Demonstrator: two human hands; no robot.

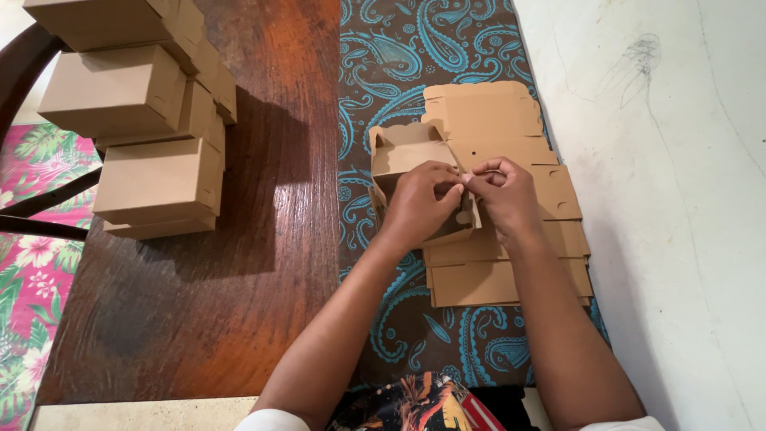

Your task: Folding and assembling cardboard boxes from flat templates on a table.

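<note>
A half-folded brown cardboard box stands on a stack of flat cardboard blanks over a teal paisley cloth. My left hand grips the box's near wall from the left side. My right hand pinches a flap of the same box at its right edge, fingertips meeting those of the left hand. The box's far walls are raised; its near part is hidden under my hands.
Several finished brown boxes are stacked at the left on the dark wooden table. A white wall runs along the right. A floral cloth shows at the far left.
</note>
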